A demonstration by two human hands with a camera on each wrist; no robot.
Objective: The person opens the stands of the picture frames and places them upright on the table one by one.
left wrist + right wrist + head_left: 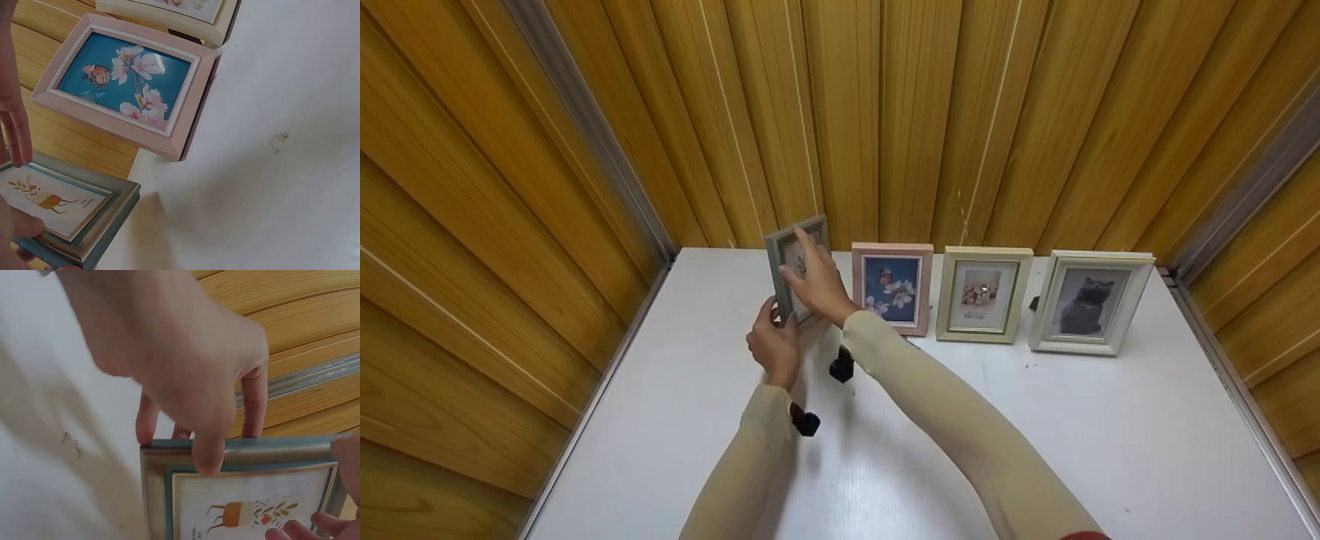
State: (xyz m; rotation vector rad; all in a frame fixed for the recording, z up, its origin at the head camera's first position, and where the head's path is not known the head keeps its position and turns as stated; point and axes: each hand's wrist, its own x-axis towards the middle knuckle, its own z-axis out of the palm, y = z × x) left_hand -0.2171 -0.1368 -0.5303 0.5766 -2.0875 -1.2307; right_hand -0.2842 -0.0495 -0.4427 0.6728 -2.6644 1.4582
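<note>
A grey-green picture frame (777, 274) is held tilted above the table's back left part. Its print of a potted plant on legs shows in the right wrist view (236, 514). My left hand (776, 349) grips its lower left side, thumb (208, 455) on the front and fingers behind. In front of the same frame, my right hand (821, 285) spreads fairly straight fingers across its face and upper edge. The right hand's fingers also show in the left wrist view (21, 135). Part of the print is hidden by the hands.
Standing in a row to the right are a pink frame (857, 292) with blossoms, a cream frame (949, 300) with a flower print, and a white frame (1046, 315) with a grey cat. They stand on a white table (660, 450). Wood-panelled walls (915, 112) enclose it.
</note>
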